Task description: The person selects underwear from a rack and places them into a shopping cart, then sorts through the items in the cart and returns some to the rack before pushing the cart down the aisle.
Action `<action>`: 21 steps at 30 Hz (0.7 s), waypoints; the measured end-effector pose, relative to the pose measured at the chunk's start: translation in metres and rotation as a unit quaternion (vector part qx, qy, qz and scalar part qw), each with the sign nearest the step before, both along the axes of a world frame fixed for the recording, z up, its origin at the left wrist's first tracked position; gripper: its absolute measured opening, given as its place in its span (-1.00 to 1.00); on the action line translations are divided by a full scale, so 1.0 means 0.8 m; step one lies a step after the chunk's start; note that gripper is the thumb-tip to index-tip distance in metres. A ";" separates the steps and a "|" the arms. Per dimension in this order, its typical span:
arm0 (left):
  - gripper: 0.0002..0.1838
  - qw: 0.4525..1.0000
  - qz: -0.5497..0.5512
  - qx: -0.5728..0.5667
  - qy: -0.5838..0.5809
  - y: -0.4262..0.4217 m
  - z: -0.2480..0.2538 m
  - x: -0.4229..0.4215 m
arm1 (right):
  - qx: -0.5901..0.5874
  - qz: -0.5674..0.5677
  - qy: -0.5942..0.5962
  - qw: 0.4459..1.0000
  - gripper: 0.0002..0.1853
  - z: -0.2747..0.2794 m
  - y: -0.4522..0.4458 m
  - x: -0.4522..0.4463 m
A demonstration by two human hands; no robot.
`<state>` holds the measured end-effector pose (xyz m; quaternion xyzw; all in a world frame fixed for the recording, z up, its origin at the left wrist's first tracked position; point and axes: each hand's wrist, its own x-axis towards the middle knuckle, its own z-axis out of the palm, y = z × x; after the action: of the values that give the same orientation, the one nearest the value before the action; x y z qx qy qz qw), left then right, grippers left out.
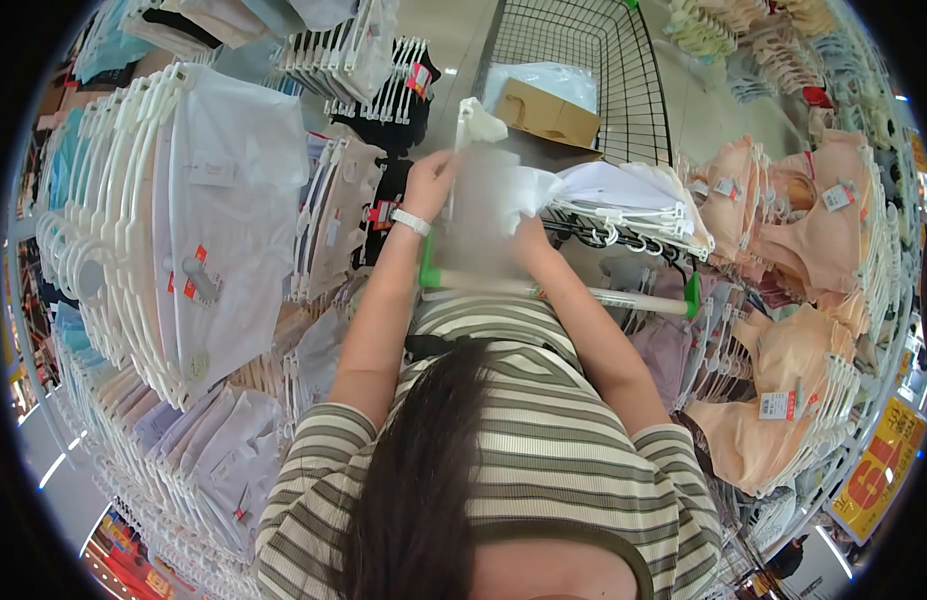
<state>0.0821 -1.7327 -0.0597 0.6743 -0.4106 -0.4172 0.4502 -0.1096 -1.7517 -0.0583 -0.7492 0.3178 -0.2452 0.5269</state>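
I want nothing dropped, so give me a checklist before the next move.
1. Left hand grip secure: cannot tell, blur beside the fingers.
2. Right hand at the white garment: ok.
3. A hand on the cart handle: not ok, neither grips it.
4. Pile of garments on hangers at the cart's near end: ok.
5. Brown box inside the cart: ok.

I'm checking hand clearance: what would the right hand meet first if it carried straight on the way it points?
Most likely the white cloth just beyond the right hand; the picture is blurred there, so depth and whether they already touch are unclear.
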 end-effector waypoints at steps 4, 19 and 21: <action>-0.73 1.000 0.002 0.005 -0.012 0.000 -0.004 -0.002 | -0.030 -0.055 0.107 0.992 -0.48 0.066 0.000 0.010; -0.77 0.993 -0.107 -0.020 -0.046 -0.047 0.107 -0.010 | 0.023 -0.221 -0.039 0.974 -0.71 0.064 -0.105 0.013; -0.77 0.982 -0.143 -0.029 -0.123 -0.052 0.104 -0.009 | 0.035 -0.188 -0.034 0.981 -0.78 0.106 -0.101 0.020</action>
<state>0.0750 -1.7743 0.0239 0.6413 -0.5675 -0.3786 0.3513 -0.0937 -1.8327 0.0263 -0.6486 0.4432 -0.3539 0.5077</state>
